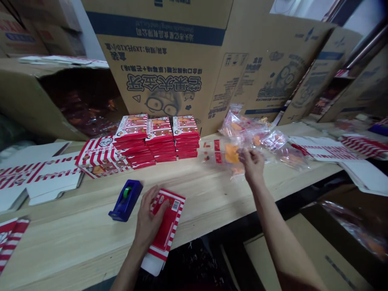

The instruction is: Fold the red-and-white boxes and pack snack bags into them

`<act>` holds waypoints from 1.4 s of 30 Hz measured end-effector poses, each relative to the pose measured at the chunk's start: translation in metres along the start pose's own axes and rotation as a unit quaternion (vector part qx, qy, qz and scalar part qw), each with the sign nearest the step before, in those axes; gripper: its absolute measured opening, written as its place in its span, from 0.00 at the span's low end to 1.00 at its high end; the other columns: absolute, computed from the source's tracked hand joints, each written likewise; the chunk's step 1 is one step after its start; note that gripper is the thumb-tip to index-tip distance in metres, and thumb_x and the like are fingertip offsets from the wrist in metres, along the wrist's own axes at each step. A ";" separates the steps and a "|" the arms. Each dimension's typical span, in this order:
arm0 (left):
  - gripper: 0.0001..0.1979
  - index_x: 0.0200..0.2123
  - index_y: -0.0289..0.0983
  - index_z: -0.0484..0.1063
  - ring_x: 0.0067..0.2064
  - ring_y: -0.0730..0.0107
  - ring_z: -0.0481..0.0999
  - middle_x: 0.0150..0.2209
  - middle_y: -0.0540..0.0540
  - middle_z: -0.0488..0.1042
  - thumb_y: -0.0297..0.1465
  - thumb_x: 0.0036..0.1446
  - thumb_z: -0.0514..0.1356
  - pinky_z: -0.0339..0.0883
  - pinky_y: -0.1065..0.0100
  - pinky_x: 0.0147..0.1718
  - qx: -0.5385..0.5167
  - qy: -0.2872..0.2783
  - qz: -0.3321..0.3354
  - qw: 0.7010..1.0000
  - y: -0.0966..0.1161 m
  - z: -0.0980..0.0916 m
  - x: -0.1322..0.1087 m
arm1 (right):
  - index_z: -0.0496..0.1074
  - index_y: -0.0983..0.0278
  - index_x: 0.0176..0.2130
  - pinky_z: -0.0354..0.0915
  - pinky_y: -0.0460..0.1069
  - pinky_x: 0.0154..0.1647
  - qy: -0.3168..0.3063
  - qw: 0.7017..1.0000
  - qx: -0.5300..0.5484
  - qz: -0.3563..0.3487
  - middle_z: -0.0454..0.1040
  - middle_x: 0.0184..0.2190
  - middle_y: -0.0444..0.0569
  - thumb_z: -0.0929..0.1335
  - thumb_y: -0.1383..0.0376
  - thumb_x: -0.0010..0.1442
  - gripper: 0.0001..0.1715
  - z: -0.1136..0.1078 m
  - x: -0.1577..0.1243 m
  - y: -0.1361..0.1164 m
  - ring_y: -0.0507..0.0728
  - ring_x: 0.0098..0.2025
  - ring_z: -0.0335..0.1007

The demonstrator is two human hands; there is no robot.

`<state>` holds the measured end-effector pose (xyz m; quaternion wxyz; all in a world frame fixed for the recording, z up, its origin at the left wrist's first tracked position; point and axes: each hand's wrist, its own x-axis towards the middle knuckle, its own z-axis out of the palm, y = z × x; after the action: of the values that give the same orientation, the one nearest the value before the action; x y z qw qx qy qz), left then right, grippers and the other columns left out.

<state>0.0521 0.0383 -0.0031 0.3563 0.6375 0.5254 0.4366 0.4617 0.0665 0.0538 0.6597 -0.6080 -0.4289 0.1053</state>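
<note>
My left hand lies flat with fingers spread on a red and white striped box at the front edge of the wooden table. My right hand reaches forward and pinches a clear snack packet with orange contents, at the near edge of a heap of similar packets. A blue tape dispenser sits just left of my left hand.
Three stacks of red boxes stand at the table's back, with a striped box beside them. Flat unfolded cartons lie at left and others at right. Large cardboard boxes wall off the back. An open carton sits below right.
</note>
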 end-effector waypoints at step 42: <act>0.22 0.41 0.34 0.82 0.38 0.56 0.84 0.39 0.40 0.85 0.39 0.45 0.76 0.77 0.61 0.41 -0.284 0.025 -0.354 0.890 -0.039 -0.137 -0.140 | 0.44 0.61 0.75 0.31 0.72 0.74 -0.658 0.675 -0.206 -0.261 0.59 0.68 0.66 0.78 0.59 0.41 0.73 0.140 -0.213 -0.008 0.75 0.73 0.49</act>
<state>-0.0984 -0.0919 -0.0148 0.6404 0.2694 0.5783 0.4277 0.2314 0.0236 -0.0476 0.0656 -0.3652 -0.9044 0.2109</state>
